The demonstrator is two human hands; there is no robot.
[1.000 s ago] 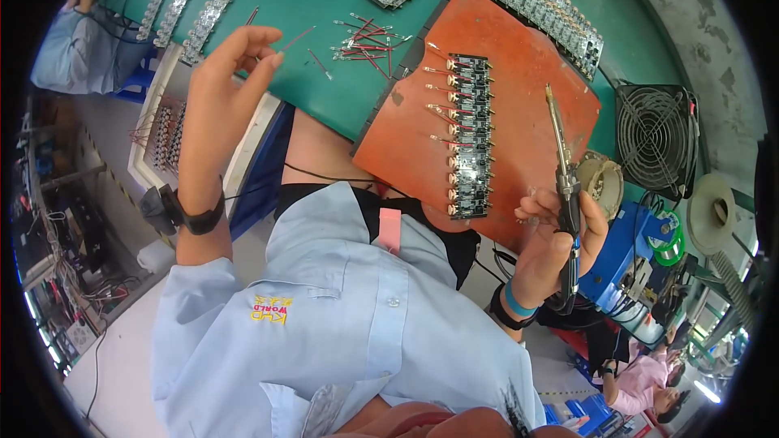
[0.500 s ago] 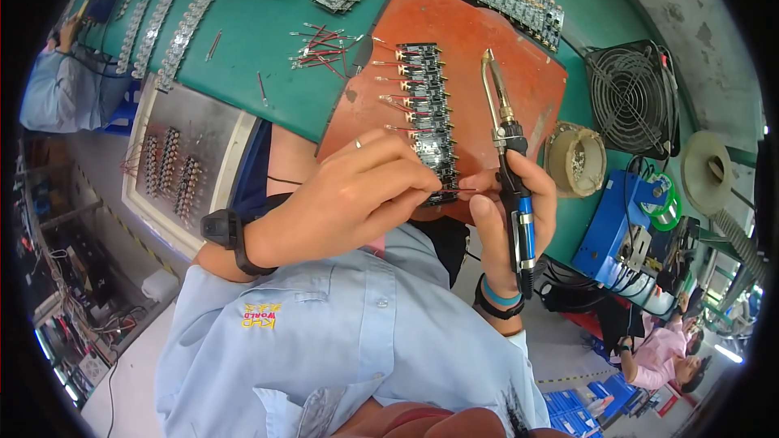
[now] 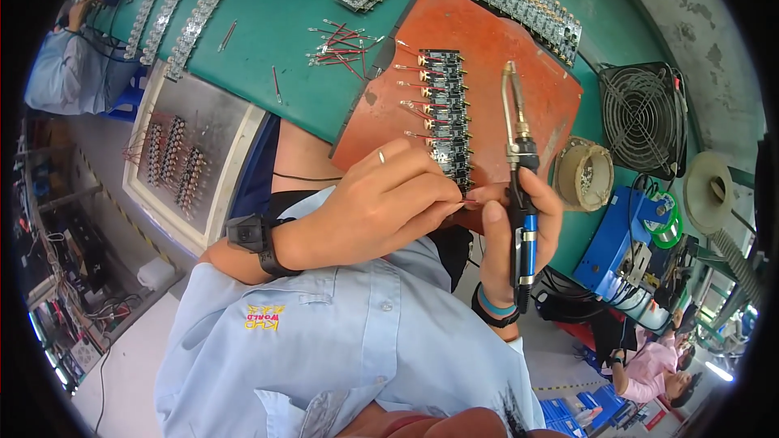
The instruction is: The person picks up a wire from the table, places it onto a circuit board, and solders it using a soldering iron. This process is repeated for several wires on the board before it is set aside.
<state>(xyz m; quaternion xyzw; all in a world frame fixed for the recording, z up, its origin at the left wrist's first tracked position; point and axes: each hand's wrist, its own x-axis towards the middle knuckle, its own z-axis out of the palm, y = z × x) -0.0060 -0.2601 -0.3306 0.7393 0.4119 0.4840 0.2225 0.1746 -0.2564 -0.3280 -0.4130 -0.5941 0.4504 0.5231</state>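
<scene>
My left hand (image 3: 388, 204) is closed in a pinch at the near end of a strip of small black circuit boards (image 3: 448, 105). A short red wire (image 3: 470, 201) runs between its fingertips and those of my right hand (image 3: 497, 237). The right hand also grips a soldering iron (image 3: 527, 237) with a blue handle, its metal tip pointing away from me, above the mat. Thumb and forefinger of that hand meet at the wire. Several red wires stick out from the strip's left side. Underneath lies a reddish-brown work mat (image 3: 495, 126). My fingers hide the wire's ends.
Loose red wires (image 3: 345, 47) lie on the green table (image 3: 304, 105). More board strips (image 3: 511, 2) are stacked at the back. To the right stand a round pot (image 3: 583, 174), a black fan (image 3: 643, 120) and a blue solder feeder (image 3: 610, 235). A framed tray (image 3: 209, 219) is at left.
The view has shifted slightly, so the table things appear further right and lower. My hands have drawn a little closer together, and less of the red wire shows between them.
</scene>
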